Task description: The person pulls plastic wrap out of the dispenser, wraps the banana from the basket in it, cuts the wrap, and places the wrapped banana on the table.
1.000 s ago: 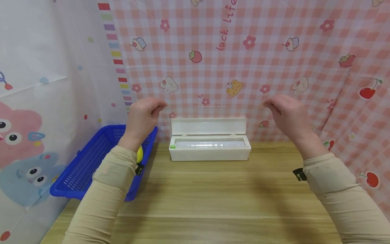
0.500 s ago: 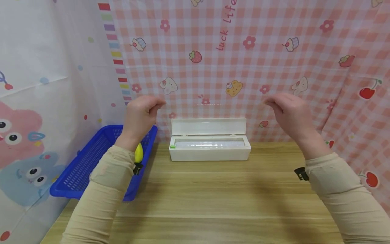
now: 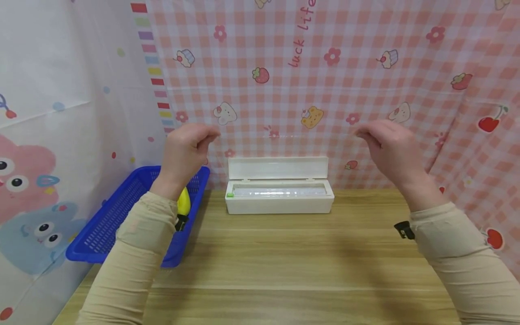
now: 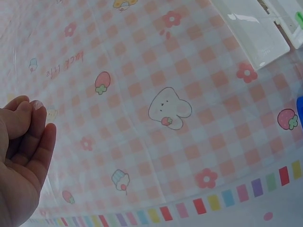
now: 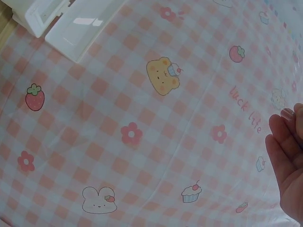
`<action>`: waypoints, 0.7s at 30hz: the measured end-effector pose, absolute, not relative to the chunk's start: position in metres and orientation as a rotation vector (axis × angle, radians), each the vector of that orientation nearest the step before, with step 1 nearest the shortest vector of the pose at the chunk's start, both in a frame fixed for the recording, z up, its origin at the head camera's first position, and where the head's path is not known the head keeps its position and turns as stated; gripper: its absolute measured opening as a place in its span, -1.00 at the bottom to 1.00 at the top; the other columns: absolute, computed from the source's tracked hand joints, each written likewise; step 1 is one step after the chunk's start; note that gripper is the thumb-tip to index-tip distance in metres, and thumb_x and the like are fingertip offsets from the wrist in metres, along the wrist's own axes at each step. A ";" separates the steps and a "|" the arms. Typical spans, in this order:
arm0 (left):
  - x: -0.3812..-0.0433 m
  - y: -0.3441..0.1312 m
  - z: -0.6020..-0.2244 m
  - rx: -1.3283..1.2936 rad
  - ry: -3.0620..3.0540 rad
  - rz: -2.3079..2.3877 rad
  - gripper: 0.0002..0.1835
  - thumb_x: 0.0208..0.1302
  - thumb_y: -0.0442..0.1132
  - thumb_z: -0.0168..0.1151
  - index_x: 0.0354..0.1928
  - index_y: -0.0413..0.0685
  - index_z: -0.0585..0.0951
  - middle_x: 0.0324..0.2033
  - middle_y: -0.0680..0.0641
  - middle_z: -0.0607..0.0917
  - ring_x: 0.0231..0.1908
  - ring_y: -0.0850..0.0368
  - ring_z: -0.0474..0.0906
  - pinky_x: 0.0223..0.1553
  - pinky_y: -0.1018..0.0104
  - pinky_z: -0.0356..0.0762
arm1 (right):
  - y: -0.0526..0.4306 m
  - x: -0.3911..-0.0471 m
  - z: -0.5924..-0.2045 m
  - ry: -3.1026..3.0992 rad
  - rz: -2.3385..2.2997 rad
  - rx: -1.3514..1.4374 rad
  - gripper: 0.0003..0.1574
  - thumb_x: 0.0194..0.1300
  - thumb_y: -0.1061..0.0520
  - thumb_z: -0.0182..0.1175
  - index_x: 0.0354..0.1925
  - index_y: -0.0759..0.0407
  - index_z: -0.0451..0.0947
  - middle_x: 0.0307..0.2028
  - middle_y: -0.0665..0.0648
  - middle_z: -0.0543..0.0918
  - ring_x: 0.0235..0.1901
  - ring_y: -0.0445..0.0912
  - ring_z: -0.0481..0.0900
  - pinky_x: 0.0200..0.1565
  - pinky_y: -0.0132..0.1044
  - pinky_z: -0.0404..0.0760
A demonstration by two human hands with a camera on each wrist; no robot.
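My left hand [image 3: 184, 149] is raised at the left, thumb and fingertips pinching a clear sheet of cling film [image 3: 284, 136]. At the same height on the right, my right hand [image 3: 392, 151] pinches the film's other side. The film is nearly invisible, showing mainly as a thin bright line between the hands. Below stands a white cling film dispenser box [image 3: 280, 206] with its lid [image 3: 278, 168] raised at the back and a shiny roll [image 3: 280, 192] inside. A small green piece [image 3: 230, 195] sits at the box's left end. Both wrist views show the thumbs meeting the fingers.
A blue plastic basket [image 3: 97, 257] stands at the left, partly behind the left forearm, with a yellow curved object [image 3: 184, 202] in it. The wooden table [image 3: 292, 262] runs back to a pink checked cloth [image 3: 264, 104]; patterned cloths also hang at both sides.
Both hands have risen slightly and spread a little farther apart, and the film's bright edge has risen with them. The dispenser box and basket have stayed put.
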State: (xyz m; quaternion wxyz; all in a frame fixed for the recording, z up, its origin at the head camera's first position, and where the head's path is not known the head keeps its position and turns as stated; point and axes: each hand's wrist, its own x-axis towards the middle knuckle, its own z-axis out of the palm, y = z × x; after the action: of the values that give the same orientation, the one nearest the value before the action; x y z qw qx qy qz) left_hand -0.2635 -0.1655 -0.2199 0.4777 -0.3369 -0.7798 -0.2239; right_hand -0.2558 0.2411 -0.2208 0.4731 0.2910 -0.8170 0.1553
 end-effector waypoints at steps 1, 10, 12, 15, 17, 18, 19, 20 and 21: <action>-0.264 -0.166 -0.220 -0.824 -1.902 -0.548 -0.91 0.23 -0.54 0.28 -0.29 -0.30 0.73 -0.37 -0.20 0.75 -0.32 -0.12 0.66 -0.22 0.04 0.64 | 0.241 -0.256 -0.220 -1.995 0.374 0.713 -0.91 0.25 0.38 0.29 -0.24 0.31 0.68 -0.29 0.26 0.73 -0.31 0.12 0.67 -0.22 -0.03 0.63; -0.262 -0.166 -0.215 -0.841 -1.869 -0.547 -0.93 0.23 -0.52 0.31 -0.31 -0.29 0.73 -0.39 -0.18 0.75 -0.34 -0.11 0.67 -0.26 0.04 0.65 | 0.242 -0.255 -0.218 -1.921 0.366 0.740 -0.91 0.21 0.41 0.32 -0.29 0.30 0.67 -0.35 0.25 0.72 -0.39 0.12 0.65 -0.30 0.00 0.62; -0.261 -0.166 -0.214 -0.844 -1.865 -0.548 -0.93 0.22 -0.52 0.30 -0.31 -0.29 0.73 -0.38 -0.18 0.75 -0.34 -0.11 0.68 -0.25 0.04 0.65 | 0.242 -0.255 -0.217 -1.905 0.369 0.747 -0.90 0.20 0.42 0.33 -0.30 0.30 0.67 -0.36 0.26 0.72 -0.40 0.13 0.65 -0.30 0.01 0.62; -0.259 -0.165 -0.212 -0.850 -1.862 -0.548 -0.93 0.22 -0.52 0.31 -0.31 -0.29 0.73 -0.38 -0.18 0.75 -0.32 -0.11 0.68 -0.23 0.04 0.65 | 0.243 -0.255 -0.217 -1.887 0.366 0.750 -0.90 0.18 0.41 0.34 -0.30 0.30 0.67 -0.36 0.26 0.71 -0.39 0.13 0.65 -0.29 0.03 0.62; -0.258 -0.165 -0.210 -0.851 -1.863 -0.546 -0.93 0.22 -0.52 0.31 -0.30 -0.29 0.73 -0.37 -0.18 0.75 -0.32 -0.11 0.68 -0.21 0.04 0.65 | 0.243 -0.255 -0.216 -1.877 0.363 0.756 -0.91 0.18 0.41 0.34 -0.30 0.30 0.68 -0.36 0.25 0.72 -0.39 0.13 0.65 -0.29 0.02 0.62; -0.257 -0.165 -0.210 -0.851 -1.863 -0.545 -0.93 0.22 -0.51 0.31 -0.30 -0.29 0.73 -0.37 -0.19 0.75 -0.31 -0.12 0.68 -0.21 0.04 0.65 | 0.243 -0.255 -0.216 -1.877 0.361 0.760 -0.91 0.19 0.40 0.34 -0.30 0.30 0.68 -0.36 0.25 0.72 -0.38 0.12 0.65 -0.28 0.01 0.62; -0.257 -0.165 -0.210 -0.848 -1.865 -0.544 -0.93 0.22 -0.51 0.31 -0.30 -0.29 0.73 -0.37 -0.19 0.75 -0.31 -0.12 0.68 -0.20 0.04 0.65 | 0.243 -0.254 -0.215 -1.876 0.359 0.762 -0.91 0.19 0.40 0.34 -0.29 0.30 0.68 -0.35 0.25 0.72 -0.38 0.12 0.65 -0.27 0.01 0.62; -0.257 -0.165 -0.210 -0.846 -1.868 -0.542 -0.93 0.22 -0.51 0.32 -0.30 -0.29 0.73 -0.37 -0.19 0.75 -0.31 -0.12 0.68 -0.20 0.04 0.65 | 0.243 -0.254 -0.215 -1.875 0.356 0.763 -0.91 0.19 0.40 0.34 -0.29 0.30 0.68 -0.35 0.24 0.73 -0.38 0.11 0.65 -0.27 0.00 0.62; -0.257 -0.165 -0.209 -0.843 -1.869 -0.545 -0.93 0.22 -0.51 0.31 -0.30 -0.29 0.73 -0.37 -0.18 0.75 -0.30 -0.11 0.68 -0.20 0.04 0.65 | 0.244 -0.253 -0.214 -1.875 0.352 0.764 -0.92 0.20 0.39 0.34 -0.29 0.30 0.69 -0.35 0.24 0.73 -0.38 0.11 0.66 -0.27 -0.01 0.62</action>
State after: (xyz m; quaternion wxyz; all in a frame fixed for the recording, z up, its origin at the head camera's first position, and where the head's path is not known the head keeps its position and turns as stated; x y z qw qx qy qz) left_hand -0.2569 -0.1647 -0.2093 0.4883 -0.3470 -0.7687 -0.2242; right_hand -0.2532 0.2436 -0.2144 0.5170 0.3182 -0.7810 0.1464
